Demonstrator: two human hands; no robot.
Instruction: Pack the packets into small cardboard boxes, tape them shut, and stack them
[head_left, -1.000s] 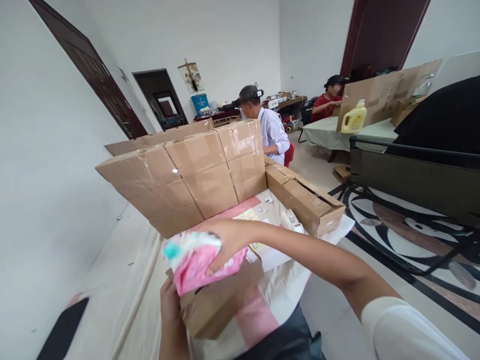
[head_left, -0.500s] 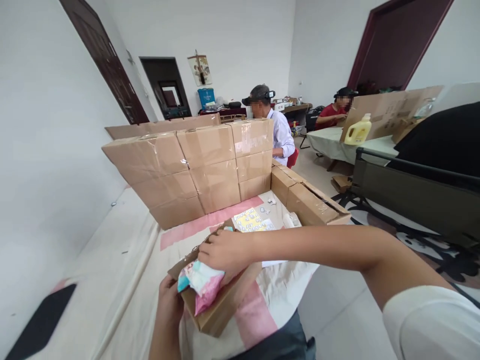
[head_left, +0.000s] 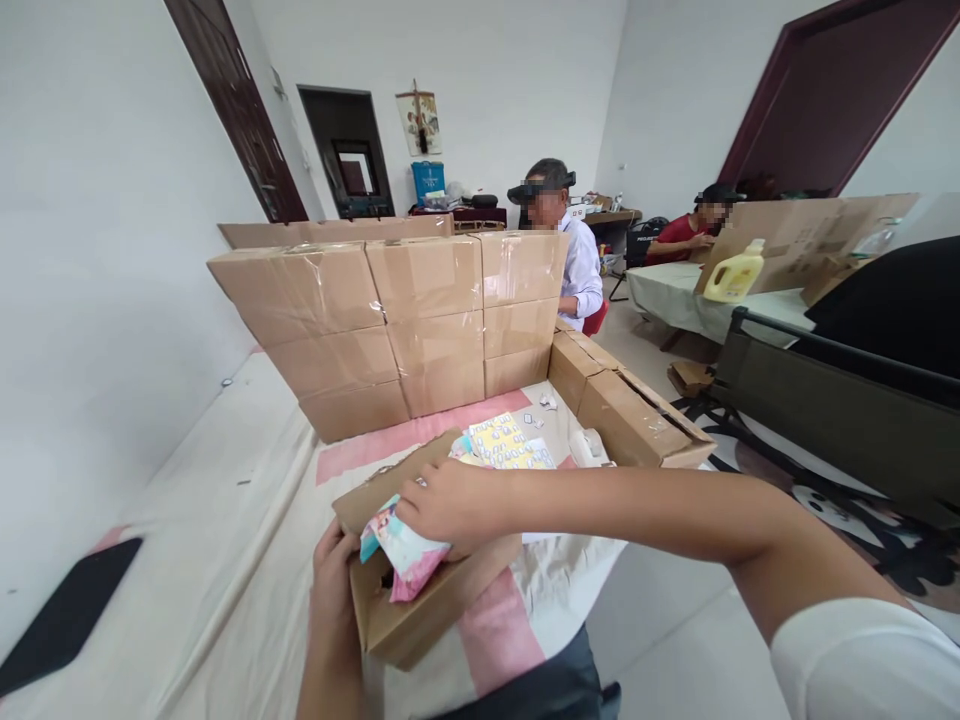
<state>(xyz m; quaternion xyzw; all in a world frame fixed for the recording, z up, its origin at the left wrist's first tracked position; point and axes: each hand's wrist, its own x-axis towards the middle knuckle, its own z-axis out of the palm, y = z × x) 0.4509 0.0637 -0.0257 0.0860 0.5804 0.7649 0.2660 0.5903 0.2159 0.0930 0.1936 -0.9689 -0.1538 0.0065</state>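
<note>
An open cardboard box (head_left: 450, 615) sits in front of me on the cloth-covered table. My left hand (head_left: 334, 575) is closed on its left end, with the thumb near the rim. My right hand (head_left: 450, 500) reaches across from the right and is wrapped over a soft plastic packet (head_left: 411, 558) in white, pink and teal. That packet lies tilted at the box's opening, its pink end towards me. Beyond my knuckles another colourful bit of wrapping shows. Something dark, too small to name, is inside the box near the packet. My right fingertips are partly hidden.
Behind the box lie yellow-and-white printed sheets (head_left: 499, 440) and a white round object (head_left: 589, 447). A taped cardboard wall (head_left: 435, 320) stands at the back, a long carton (head_left: 630, 410) at the right. Two people work farther off. A black flat object (head_left: 67, 620) lies left.
The packet has shifted up a little under my right hand, uncovering more of the box's inside at the near left. My left hand keeps its hold. The whole view has turned slightly.
</note>
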